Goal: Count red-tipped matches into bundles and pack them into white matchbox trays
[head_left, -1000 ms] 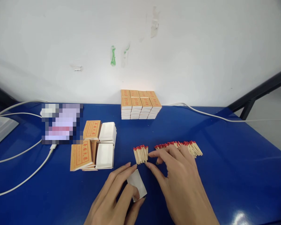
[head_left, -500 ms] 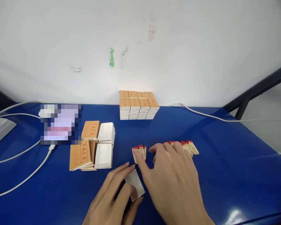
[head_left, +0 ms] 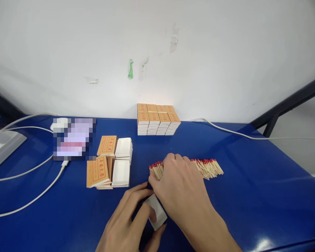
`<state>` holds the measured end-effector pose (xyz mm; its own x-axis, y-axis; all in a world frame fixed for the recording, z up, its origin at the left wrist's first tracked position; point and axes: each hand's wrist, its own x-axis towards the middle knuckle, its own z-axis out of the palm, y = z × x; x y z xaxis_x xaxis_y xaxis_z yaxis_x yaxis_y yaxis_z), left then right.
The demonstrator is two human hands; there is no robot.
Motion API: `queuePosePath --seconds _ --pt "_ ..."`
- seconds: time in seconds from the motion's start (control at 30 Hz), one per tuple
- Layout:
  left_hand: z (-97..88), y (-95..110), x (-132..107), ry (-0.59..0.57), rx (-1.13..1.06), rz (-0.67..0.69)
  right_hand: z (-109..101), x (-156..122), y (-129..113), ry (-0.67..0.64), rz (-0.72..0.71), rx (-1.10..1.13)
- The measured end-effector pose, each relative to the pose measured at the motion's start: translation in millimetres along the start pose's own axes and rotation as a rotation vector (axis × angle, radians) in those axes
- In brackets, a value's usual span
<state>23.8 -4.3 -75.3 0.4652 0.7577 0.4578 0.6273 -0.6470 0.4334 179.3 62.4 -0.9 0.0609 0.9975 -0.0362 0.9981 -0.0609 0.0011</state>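
Observation:
My left hand (head_left: pixel 132 220) grips a small white matchbox tray (head_left: pixel 155 212) against the blue table (head_left: pixel 252 196), thumb and fingers curled round it. Just beyond the tray, my right hand (head_left: pixel 178 185) lies curled over a small bundle of red-tipped matches (head_left: pixel 156 169), its fingers closed around them. A longer row of loose matches (head_left: pixel 207 166) sits to the right of that hand, partly hidden by it.
Orange matchbox sleeves (head_left: pixel 101 164) and white trays (head_left: pixel 122 164) are stacked at centre left. A block of finished matchboxes (head_left: pixel 157 119) stands by the white wall. White cables (head_left: pixel 28 201) cross the left side, beside a blurred object (head_left: pixel 73 139) and a grey device (head_left: pixel 2 145).
My right hand slid left from the long row and closed over the small match bundle. The left hand kept holding the white tray.

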Motion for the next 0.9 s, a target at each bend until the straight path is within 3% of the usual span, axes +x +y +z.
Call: queuePosePath --seconds 0.43,0.9 --pt "1.9 2 0 0.013 0.028 -0.025 -16 14 8 -0.101 -0.141 0.025" --pt "1.1 4 -1 -0.007 0.03 -0.032 -8 27 16 -0.088 -0.302 -0.001"
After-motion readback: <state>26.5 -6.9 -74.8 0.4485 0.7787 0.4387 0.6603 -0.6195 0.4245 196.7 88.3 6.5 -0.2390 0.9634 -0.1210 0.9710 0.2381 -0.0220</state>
